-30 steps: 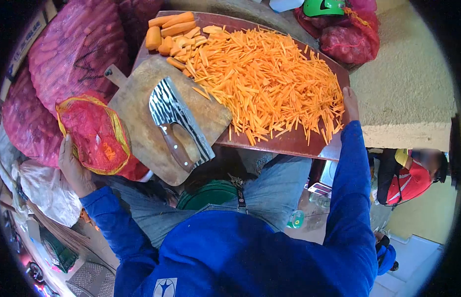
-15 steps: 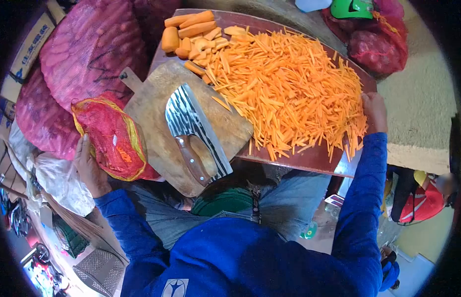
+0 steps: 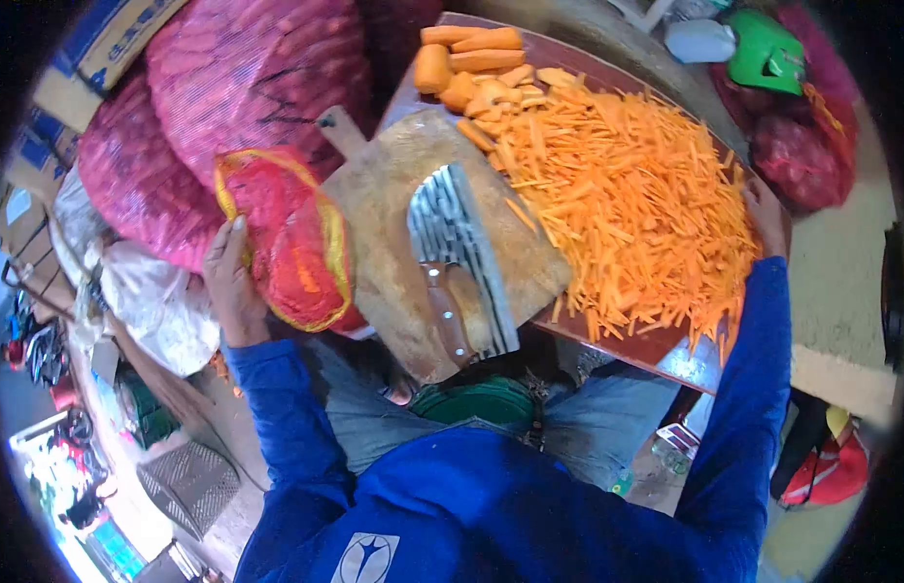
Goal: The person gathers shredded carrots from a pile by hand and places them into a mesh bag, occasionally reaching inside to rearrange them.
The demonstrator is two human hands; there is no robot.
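Note:
My left hand point(image 3: 234, 284) grips the yellow rim of a red mesh bag point(image 3: 289, 243), whose mouth gapes open with a few orange bits inside. My right hand point(image 3: 768, 220) lies against the right edge of a big heap of shredded carrot point(image 3: 646, 209), its visible fingers stretched along the heap; the fingertips are partly hidden. Between the hands a wooden cutting board point(image 3: 384, 228) carries a cleaver point(image 3: 461, 257) with a patterned blade and brown handle. Peeled carrots point(image 3: 486, 60) and cut carrot chunks point(image 3: 495, 97) sit at the heap's far left. Beneath is a dark red table point(image 3: 607, 340).
Large pink mesh sacks point(image 3: 257, 87) stand at the far left, beside white plastic bags point(image 3: 155, 311). A green container point(image 3: 766, 53), a white jug point(image 3: 699, 42) and a red net bag point(image 3: 806, 160) lie at the far right, near a concrete ledge point(image 3: 845, 291).
The view has turned, so the board, heap and bag appear farther right. My right hand's fingers have straightened along the heap. My left hand keeps hold of the bag's rim.

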